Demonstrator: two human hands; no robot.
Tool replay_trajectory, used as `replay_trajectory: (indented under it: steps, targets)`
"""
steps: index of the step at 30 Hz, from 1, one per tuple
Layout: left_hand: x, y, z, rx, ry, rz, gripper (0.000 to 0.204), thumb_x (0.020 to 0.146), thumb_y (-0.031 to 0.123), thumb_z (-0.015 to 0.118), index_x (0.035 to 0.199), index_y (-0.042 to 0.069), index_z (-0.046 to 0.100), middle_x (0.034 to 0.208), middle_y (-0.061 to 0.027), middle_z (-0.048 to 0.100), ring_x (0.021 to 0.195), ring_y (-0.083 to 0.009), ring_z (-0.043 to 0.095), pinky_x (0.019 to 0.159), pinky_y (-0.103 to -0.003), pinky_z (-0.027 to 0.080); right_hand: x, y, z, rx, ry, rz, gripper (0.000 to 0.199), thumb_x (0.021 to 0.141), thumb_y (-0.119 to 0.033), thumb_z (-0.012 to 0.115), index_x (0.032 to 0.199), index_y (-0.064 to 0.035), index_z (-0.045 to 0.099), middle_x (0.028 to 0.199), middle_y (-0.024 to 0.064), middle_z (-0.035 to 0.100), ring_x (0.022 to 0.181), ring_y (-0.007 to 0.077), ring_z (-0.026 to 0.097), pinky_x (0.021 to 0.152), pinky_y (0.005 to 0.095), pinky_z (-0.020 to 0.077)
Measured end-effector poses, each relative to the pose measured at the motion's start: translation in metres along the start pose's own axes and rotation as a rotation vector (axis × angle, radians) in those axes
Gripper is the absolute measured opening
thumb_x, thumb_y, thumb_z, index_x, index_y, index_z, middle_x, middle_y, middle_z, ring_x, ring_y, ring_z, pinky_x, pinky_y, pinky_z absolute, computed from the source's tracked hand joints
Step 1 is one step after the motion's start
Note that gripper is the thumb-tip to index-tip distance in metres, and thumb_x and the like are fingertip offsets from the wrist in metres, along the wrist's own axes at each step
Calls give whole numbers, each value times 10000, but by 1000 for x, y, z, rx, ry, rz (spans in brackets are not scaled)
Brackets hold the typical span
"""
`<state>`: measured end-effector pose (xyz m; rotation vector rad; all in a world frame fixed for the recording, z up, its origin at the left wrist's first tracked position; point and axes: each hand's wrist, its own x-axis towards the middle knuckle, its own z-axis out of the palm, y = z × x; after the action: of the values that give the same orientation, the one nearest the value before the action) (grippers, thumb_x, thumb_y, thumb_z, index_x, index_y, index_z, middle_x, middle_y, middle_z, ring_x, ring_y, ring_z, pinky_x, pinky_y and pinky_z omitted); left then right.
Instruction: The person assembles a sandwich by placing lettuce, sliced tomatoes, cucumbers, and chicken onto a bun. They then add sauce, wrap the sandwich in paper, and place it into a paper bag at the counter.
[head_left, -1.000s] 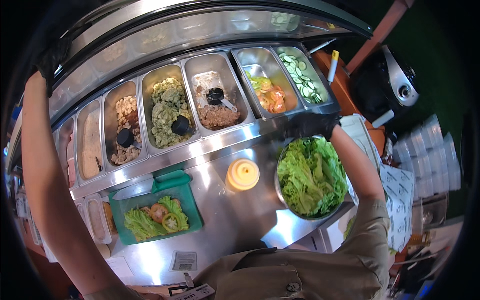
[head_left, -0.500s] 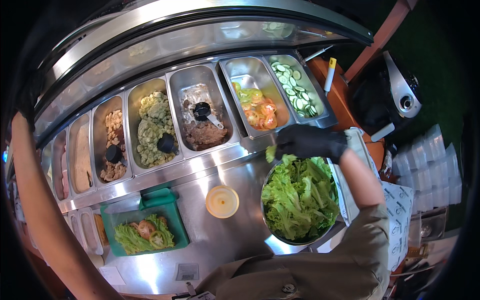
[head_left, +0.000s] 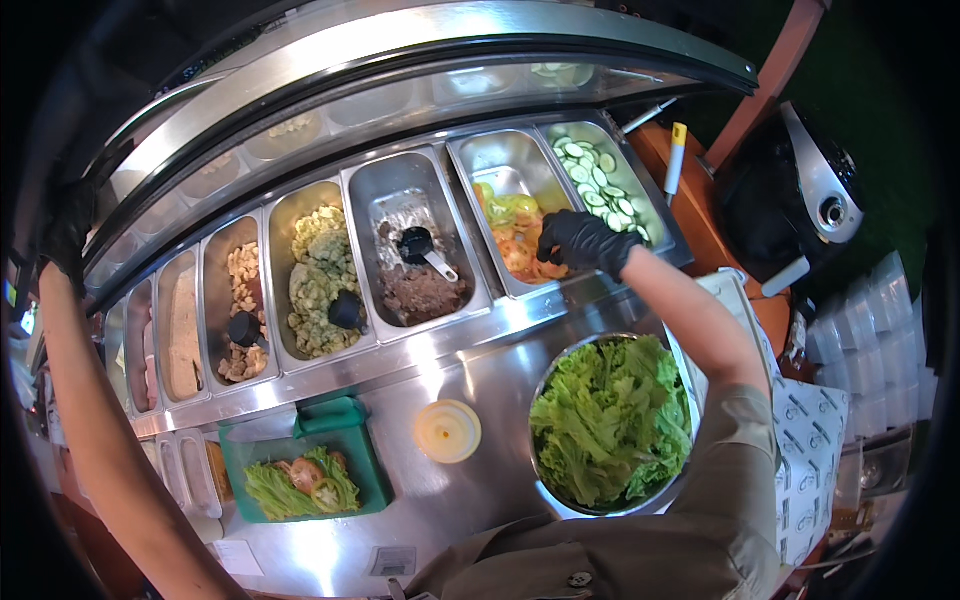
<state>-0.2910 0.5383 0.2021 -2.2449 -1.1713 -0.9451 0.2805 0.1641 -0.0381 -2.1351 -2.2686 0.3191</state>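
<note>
My right hand, in a black glove, dips into the steel pan of tomato slices. Its fingers are curled down against the slices; whatever is between them is hidden. At the far left, my left hand, also gloved in black, is raised beside the end of the curved glass cover; its fingers are lost in the dark. Below my right forearm stands a round metal bowl heaped with lettuce. Lettuce topped with tomato slices lies on a green cutting board.
Cucumber slices fill the rightmost pan. Left of the tomatoes are pans of brown filling and chunky pale-green filling, with black scoops. A knife rests on the board. A round lidded tub stands mid-counter; a black appliance sits right.
My right hand has moved up and away from the lettuce bowl to the tomato pan. The lettuce scrap at its fingers is no longer visible. My left hand stays by the cover.
</note>
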Motion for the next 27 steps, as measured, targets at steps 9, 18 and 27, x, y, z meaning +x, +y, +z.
replay_trajectory:
  steps: [9, 18, 27]
  targets:
    - [-6, 5, -13, -62, -351, -35, 424, 899, 104, 479, 1294, 7, 358, 971, -67, 589, 882, -125, 531, 811, -225, 436, 53, 71, 50, 394, -71, 34, 332, 542, -140, 788, 825, -50, 640, 813, 116, 617, 803, 280, 611, 726, 373, 485]
    - [-36, 35, -20, -374, -130, -62, 433, 895, 100, 475, 1300, 11, 352, 977, -67, 586, 863, -122, 537, 816, -226, 433, 87, 36, 90, 68, 21, 245, 350, 600, -262, 737, 844, -31, 639, 844, 185, 620, 820, 335, 601, 733, 409, 476]
    - [-98, 34, -30, -618, -330, -125, 437, 893, 91, 475, 1305, 12, 352, 998, -74, 583, 854, -115, 539, 801, -215, 433, 17, -118, -57, 895, 314, 190, 130, 759, -110, 659, 846, -97, 563, 768, -19, 562, 678, 54, 531, 584, 209, 446]
